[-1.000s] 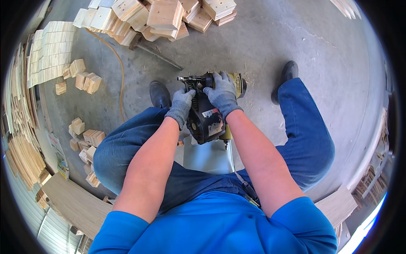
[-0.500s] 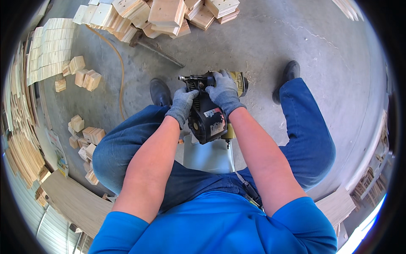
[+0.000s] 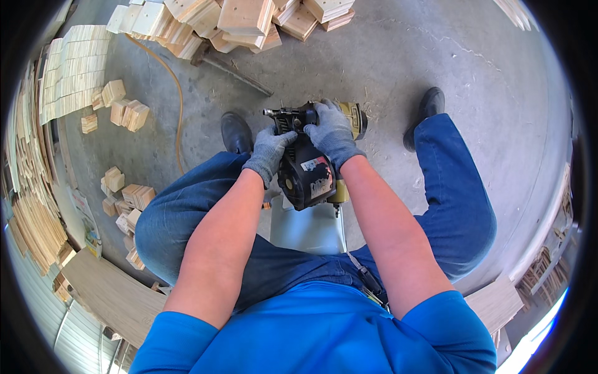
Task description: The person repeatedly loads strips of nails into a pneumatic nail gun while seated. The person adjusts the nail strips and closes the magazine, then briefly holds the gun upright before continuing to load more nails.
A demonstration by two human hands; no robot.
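Both the left hand [image 3: 269,153] and the right hand [image 3: 333,134] wore grey knit gloves. The nail gun [image 3: 308,168] was black with a yellow-tan head. Jeans [image 3: 461,206] were blue, the shirt [image 3: 311,336] brighter blue, the shoes [image 3: 235,132] black. Pale wood blocks [image 3: 128,115] lay at left on the grey concrete floor [image 3: 436,50]; an orange hose [image 3: 177,100] curved at upper left.

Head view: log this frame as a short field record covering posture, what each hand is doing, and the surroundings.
posture: seated, knees apart, over a grey stool
tool: black and yellow nail gun, held between the knees
left hand: grey glove, on the tool's left side
right hand: grey glove, gripping the tool's top
floor: concrete
nearby: wood blocks at left, stacked boards ahead, orange hose
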